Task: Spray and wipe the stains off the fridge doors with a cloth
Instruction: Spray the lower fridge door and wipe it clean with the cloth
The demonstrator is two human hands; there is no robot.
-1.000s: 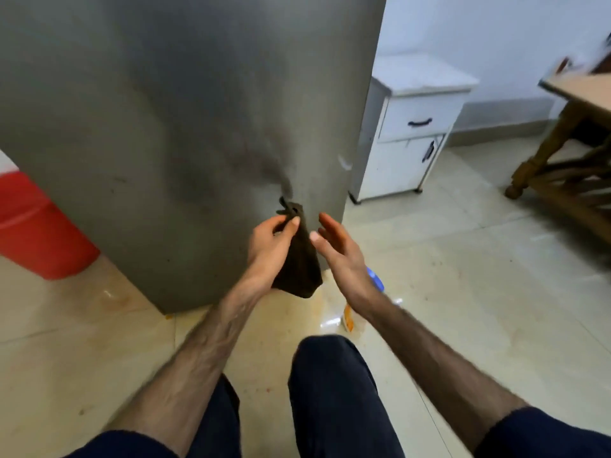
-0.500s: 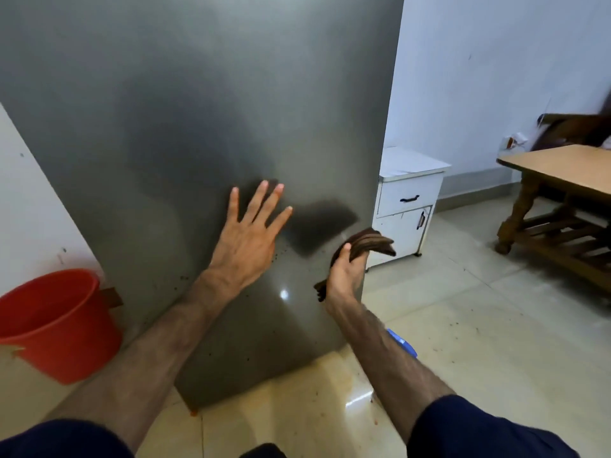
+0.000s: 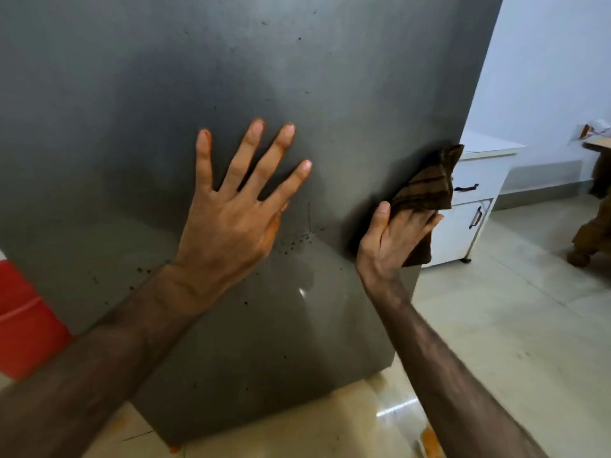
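The grey steel fridge door (image 3: 139, 77) fills most of the view. Small dark specks (image 3: 297, 241) dot it near the middle and lower left. My left hand (image 3: 233, 219) lies flat on the door with fingers spread. My right hand (image 3: 393, 239) grips a dark brown striped cloth (image 3: 426, 185) at the door's right edge; the cloth's upper end sticks up past my fingers. No spray bottle is in view.
A red bucket (image 3: 23, 328) stands at the far left beside the fridge. A white cabinet (image 3: 472, 206) with black handles stands right of the fridge against the wall. Part of a wooden table (image 3: 595, 180) shows at far right. The tiled floor (image 3: 515, 325) has orange smears near the fridge base.
The cloth passed from my left hand to my right. My left hand went flat onto the door. The view rose and closed in on the fridge, and the right hand lifted the cloth higher.
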